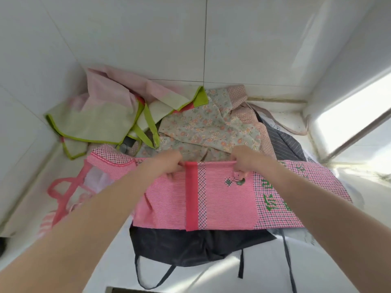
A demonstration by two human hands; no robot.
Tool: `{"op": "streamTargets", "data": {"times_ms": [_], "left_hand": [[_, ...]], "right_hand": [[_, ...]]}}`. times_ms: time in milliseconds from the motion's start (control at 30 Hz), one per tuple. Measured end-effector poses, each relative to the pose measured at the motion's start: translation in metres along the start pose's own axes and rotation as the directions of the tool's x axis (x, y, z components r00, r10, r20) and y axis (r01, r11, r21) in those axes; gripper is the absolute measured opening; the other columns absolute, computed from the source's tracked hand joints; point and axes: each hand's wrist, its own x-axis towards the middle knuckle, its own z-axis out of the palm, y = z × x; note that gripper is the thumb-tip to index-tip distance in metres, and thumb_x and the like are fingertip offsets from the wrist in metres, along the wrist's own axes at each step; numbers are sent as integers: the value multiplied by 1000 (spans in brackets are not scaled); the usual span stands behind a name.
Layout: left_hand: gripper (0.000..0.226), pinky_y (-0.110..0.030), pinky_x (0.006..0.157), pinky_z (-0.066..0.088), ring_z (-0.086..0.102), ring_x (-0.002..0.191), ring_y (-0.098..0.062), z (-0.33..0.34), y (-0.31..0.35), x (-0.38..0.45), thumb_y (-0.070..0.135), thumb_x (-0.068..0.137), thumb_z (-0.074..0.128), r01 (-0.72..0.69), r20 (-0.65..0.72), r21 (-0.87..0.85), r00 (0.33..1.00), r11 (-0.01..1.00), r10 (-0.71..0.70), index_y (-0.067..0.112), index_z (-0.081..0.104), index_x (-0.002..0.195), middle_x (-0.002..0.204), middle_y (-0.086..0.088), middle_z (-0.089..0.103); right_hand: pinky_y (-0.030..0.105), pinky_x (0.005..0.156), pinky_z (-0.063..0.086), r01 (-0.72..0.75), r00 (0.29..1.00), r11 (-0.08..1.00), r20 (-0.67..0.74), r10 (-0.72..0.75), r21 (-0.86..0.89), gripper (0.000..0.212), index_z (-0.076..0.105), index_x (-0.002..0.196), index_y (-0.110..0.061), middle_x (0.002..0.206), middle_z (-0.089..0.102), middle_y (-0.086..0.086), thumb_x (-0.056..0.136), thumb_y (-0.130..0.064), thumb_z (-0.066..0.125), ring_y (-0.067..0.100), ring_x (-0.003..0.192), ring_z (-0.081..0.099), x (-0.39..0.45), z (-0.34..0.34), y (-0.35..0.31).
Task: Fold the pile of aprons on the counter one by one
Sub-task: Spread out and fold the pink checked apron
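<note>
Fingers of the left hand (169, 163) and right hand (246, 160) pinch the far edge of the pink apron (222, 199), half-folded on the counter (118, 261), with the crumpled pile (190, 123) behind apparently still unfolded.

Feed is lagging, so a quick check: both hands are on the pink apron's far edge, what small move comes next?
Probably draw that far edge toward you to fold it. The left hand and right hand both grip the far edge of the pink apron, which lies spread flat over the dark apron, strap side still trailing left.
</note>
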Motion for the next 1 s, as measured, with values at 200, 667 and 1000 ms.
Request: {"op": "streamTargets", "data": {"times_ms": [200,667,1000], "left_hand": [[18,-16,44,46,66,55,-11,-6,-82,-25,22,96,52,181,-64,11,982,983,-180,7,59,89,75,-11,70],[20,-29,54,44,66,71,-27,-7,-118,-45,16,89,55,105,-116,183,990,978,-85,13,50,69,67,-8,59],[14,-31,58,45,55,66,-23,-21,-217,-88,4,89,51,523,-165,55,845,851,-508,-2,62,93,64,-5,51]], "right_hand": [[19,45,45,-47,999,999,14,48,-14,14,58,99,0,80,60,8,89,6,50,11,59,67,-4,-4,-13],[24,45,31,200,976,979,-87,-202,-22,33,41,57,-11,62,40,3,86,2,53,15,51,36,39,22,-142],[23,53,47,124,992,992,-27,-124,-19,28,55,105,-6,92,63,10,83,10,57,20,81,69,50,29,-131]]}}
